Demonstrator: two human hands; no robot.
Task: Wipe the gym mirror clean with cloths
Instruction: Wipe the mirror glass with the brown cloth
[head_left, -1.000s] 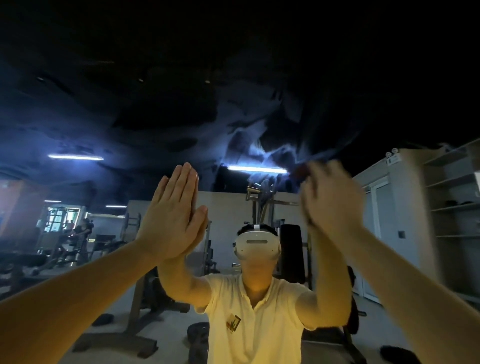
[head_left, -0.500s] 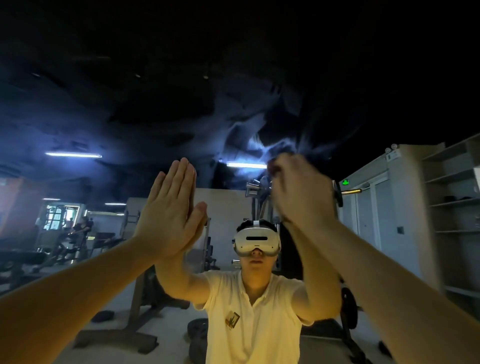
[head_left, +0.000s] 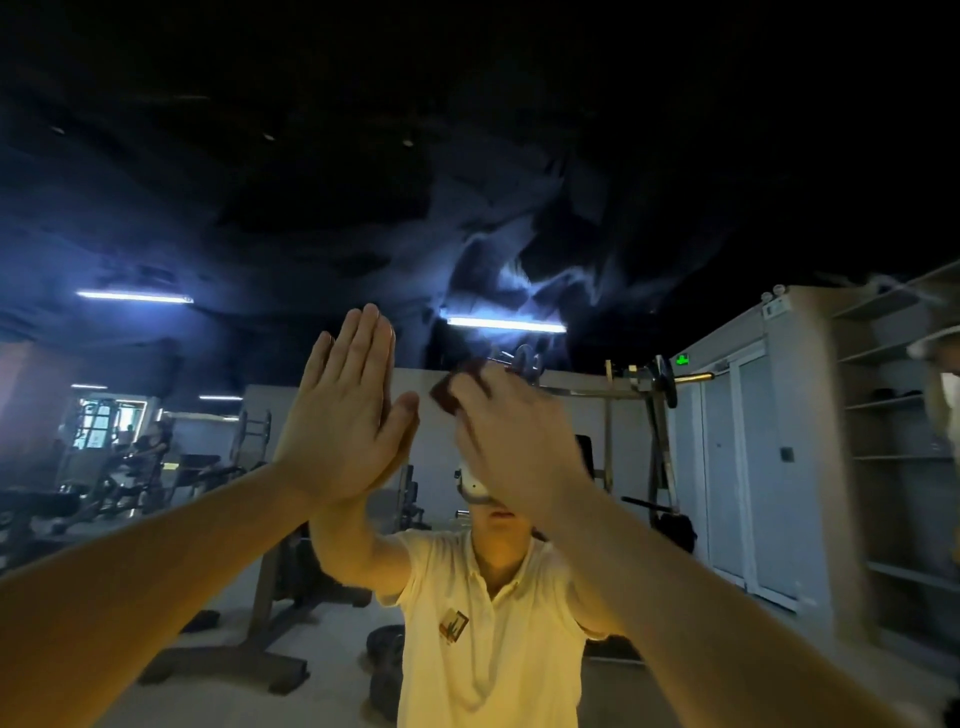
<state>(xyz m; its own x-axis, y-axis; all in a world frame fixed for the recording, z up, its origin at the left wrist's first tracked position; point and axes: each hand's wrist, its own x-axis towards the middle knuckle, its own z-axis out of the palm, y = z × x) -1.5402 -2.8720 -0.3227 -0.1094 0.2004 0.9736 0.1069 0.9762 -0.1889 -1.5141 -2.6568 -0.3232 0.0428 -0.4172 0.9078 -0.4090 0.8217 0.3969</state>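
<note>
pale bluish smears across the mirror (head_left: 545, 249), up toward its top edge: likely to dry as streaks if wiped too fast or with too little cloth. could also print fresh grease on the glass from the bare left hand (head_left: 343, 415). might lose the cloth (head_left: 445, 396) mid-stroke, with so little of it showing past the fingers. left hand flat on the mirror left of centre, fingers straight and together, holding nothing. right hand (head_left: 511, 441) blurred, just beside it near the middle, fingers curled round the dark red cloth, apparently pressing it to the glass.
</note>
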